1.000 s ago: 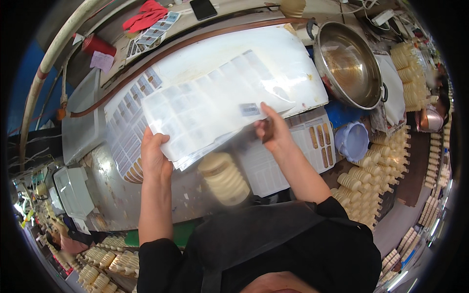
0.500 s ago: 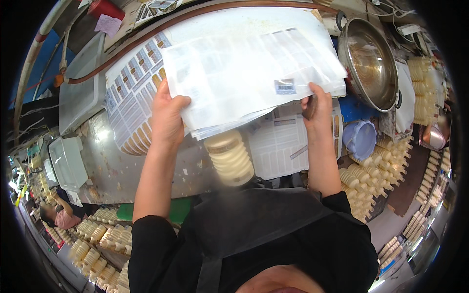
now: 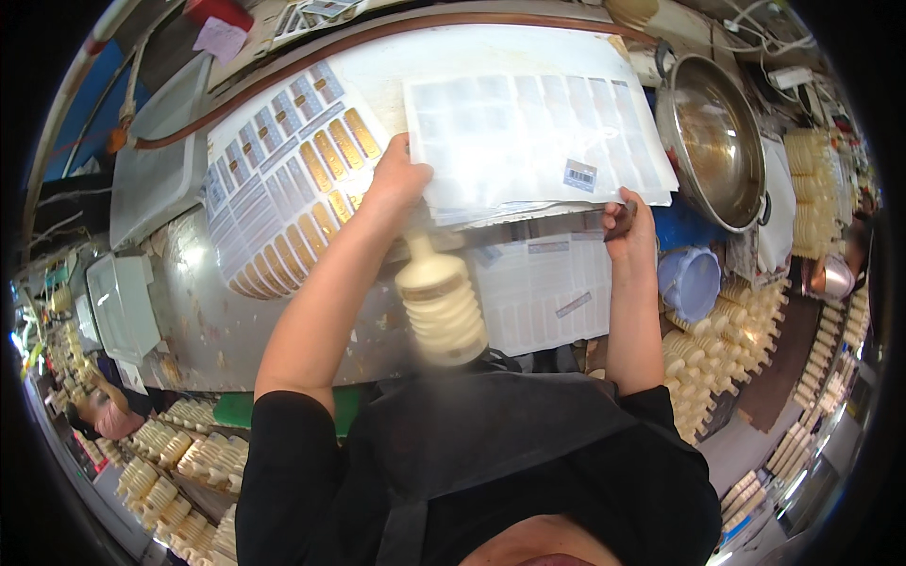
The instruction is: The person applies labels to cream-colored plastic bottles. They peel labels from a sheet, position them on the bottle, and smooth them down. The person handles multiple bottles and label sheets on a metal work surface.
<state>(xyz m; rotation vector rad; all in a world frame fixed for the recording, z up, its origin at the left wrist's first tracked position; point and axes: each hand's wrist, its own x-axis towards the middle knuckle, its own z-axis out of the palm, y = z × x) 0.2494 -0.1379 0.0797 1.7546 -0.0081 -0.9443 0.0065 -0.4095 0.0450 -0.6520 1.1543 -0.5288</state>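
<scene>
A stack of whitish translucent sheets (image 3: 528, 141) lies at the far middle of the table, a small blue-and-white barcode patch showing on its top sheet. My left hand (image 3: 401, 179) is closed on the stack's left edge, thumb on top. At its lower right corner is my right hand (image 3: 630, 226), fingers curled round a small dark object (image 3: 618, 219) whose kind I cannot make out. Left of the stack is a sheet printed with blue and gold strips (image 3: 283, 189). Nearer me stands a cream ribbed bottle (image 3: 442, 307) with a narrow neck. Another printed sheet (image 3: 543, 283) lies beside it.
A two-handled metal pan (image 3: 713, 141) and a lilac bucket (image 3: 691, 283) are at the right. Rows of cream ribbed pieces (image 3: 727, 349) stand beyond. Translucent bins (image 3: 118, 307) sit left. A brown hose (image 3: 377, 38) runs along the back. A co-worker (image 3: 113, 415) is at far left.
The stack has moved right and now lies flatter. Both hands moved right with it, uncovering the gold strips on the left sheet and the bottle's neck.
</scene>
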